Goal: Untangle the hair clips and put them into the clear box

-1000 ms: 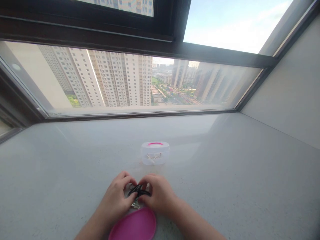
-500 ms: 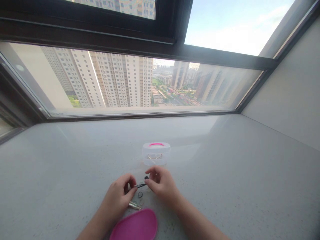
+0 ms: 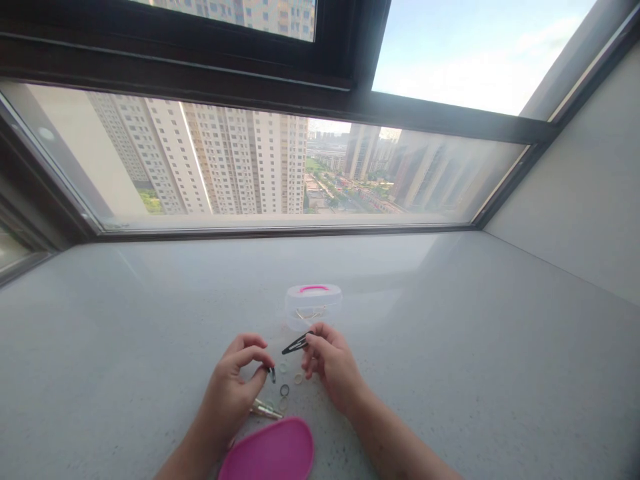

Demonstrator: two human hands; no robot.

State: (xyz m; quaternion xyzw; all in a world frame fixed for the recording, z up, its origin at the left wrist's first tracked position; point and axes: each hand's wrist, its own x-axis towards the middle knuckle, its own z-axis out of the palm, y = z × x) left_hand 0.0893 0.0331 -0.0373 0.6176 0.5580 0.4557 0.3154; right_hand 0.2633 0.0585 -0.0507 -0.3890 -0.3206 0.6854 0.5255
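My right hand [image 3: 331, 365] pinches a black snap hair clip [image 3: 296, 343] between thumb and fingers, just in front of a clear plastic box [image 3: 313, 310] with a pink handle and metal clips inside. My left hand [image 3: 231, 380] holds a small dark clip [image 3: 272, 375], mostly hidden by the fingers. Between the hands lie several small hair ties, one dark [image 3: 285, 390] and one pale [image 3: 299, 379]. A silver metal hair clip [image 3: 266, 411] rests beside my left hand. A pink oval lid [image 3: 273, 450] lies nearest me, cut off by the frame's lower edge.
Everything lies on a pale speckled stone windowsill [image 3: 425, 313]. A dark-framed window [image 3: 300, 120] runs along its far edge, with tower blocks outside. A pale wall [image 3: 565, 220] rises along the right side.
My hands have moved apart and upward. The right hand now shows a black clip, and the left holds a shorter dark piece. The view has shifted slightly.
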